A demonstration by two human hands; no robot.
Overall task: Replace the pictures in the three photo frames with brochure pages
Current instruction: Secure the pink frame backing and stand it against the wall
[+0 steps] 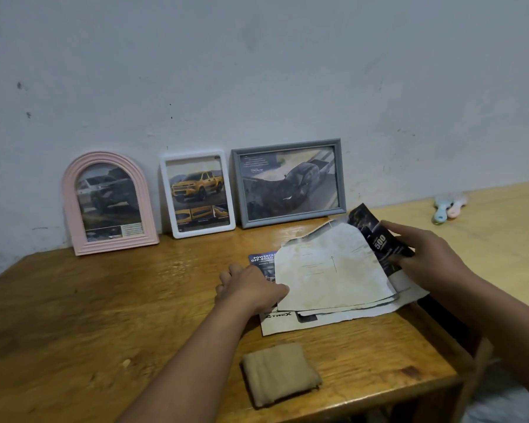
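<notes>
Papers (330,270) lie between hands: left (251,288) pinches them, right (422,251) grips brochure (376,236).

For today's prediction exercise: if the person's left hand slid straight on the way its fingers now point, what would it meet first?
The left hand points toward the wall; likely first the blue brochure page it already touches, then, probably, the grey frame.

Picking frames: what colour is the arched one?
Pink, the arched frame; head view shows it.

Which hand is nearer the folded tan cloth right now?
Left. The left hand rests on the papers' left edge, directly behind the folded tan cloth. The right hand is farther off, back and to the right, gripping the dark brochure.
</notes>
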